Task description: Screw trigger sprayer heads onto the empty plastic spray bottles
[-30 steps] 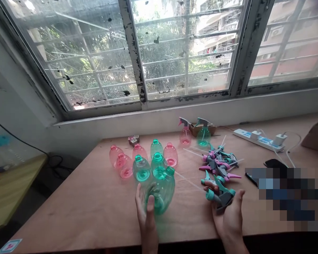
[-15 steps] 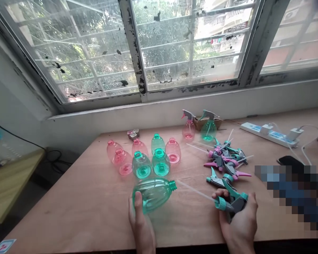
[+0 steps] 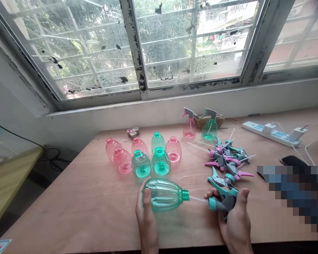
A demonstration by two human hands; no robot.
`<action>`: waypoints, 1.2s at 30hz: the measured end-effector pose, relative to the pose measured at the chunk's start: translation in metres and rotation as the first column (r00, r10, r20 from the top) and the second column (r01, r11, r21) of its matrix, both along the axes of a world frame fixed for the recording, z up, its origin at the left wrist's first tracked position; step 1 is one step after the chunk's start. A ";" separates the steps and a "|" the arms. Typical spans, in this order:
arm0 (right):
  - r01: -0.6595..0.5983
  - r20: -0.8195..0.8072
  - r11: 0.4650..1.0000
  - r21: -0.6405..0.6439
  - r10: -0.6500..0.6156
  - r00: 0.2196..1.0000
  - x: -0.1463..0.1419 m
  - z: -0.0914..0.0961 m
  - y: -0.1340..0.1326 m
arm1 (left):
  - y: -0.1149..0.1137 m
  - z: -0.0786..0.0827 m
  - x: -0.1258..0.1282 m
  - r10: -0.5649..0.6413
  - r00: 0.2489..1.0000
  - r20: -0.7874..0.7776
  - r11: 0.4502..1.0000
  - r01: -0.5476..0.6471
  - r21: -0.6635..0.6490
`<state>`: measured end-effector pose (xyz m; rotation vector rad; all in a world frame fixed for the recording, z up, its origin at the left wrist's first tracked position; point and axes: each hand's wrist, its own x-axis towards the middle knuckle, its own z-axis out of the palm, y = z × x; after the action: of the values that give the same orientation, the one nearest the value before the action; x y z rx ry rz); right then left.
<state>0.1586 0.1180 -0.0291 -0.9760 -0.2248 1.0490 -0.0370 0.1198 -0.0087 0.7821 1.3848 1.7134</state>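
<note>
A person's left hand grips a clear green bottle lying sideways just above the wooden bench, neck pointing right. The right hand clasps a teal spray trigger, its thin dip tube entering the bottle's neck. Empty pink and green bottles stand behind; loose triggers lie to the right.

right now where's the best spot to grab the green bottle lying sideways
Grip the green bottle around its wide ribbed belly, coming from its base end on the left, as the left hand does. Its neck points right, where the dip tube of the trigger sprayer in the right hand enters.
</note>
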 end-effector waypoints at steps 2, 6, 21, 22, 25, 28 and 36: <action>0.044 -0.049 0.999 0.007 -0.044 0.998 0.004 0.000 0.001 | 0.002 0.000 0.000 0.086 0.990 0.114 0.996 -0.087 0.003; 0.097 -0.150 0.995 -0.018 -0.098 0.984 0.008 0.002 0.002 | 0.006 0.002 -0.001 0.152 0.971 0.186 0.987 -0.160 0.026; -0.057 -0.030 0.989 0.137 0.061 0.998 0.006 -0.007 0.002 | 0.004 0.002 0.000 0.121 0.978 0.172 0.993 -0.122 -0.004; -0.084 0.031 0.983 0.166 0.080 0.996 0.005 -0.008 0.002 | 0.005 0.001 0.000 0.119 0.977 0.175 0.993 -0.119 -0.008; -0.242 0.199 0.954 0.174 0.207 0.958 0.001 -0.008 0.001 | 0.005 0.000 -0.001 0.109 0.980 0.166 0.994 -0.107 -0.020; -0.436 0.289 0.894 0.108 0.391 0.874 -0.004 -0.011 0.000 | 0.005 -0.002 -0.002 0.059 0.991 0.123 0.998 -0.056 -0.025; -0.557 0.381 0.830 -0.042 0.528 0.759 -0.012 -0.014 -0.003 | 0.001 -0.003 -0.004 -0.083 0.996 0.025 0.997 0.082 0.004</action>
<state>0.1469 0.1149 -0.0429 -1.0680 -0.9117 1.3599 -0.0411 0.1212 -0.0117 0.8064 1.3152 1.6569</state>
